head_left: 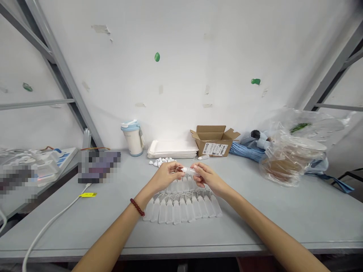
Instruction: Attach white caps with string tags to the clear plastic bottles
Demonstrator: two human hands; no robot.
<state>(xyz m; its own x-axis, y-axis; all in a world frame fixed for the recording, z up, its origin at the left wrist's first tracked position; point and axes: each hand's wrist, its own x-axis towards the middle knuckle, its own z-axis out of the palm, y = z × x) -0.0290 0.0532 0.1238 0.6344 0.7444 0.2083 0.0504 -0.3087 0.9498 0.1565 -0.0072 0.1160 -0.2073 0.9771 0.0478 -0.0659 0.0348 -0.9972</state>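
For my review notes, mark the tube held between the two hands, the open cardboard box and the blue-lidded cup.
Tube (192,172): head view, on its clear body.
Cardboard box (215,149): head view, on its labelled front.
Blue-lidded cup (133,142): head view, on its pale side.

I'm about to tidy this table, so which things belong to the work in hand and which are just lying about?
Likely in use:
- tube between left hand and right hand
- rows of similar tubes
- white caps

Probably lying about:
- cup
- white cable
- plastic bag
- blue cloth
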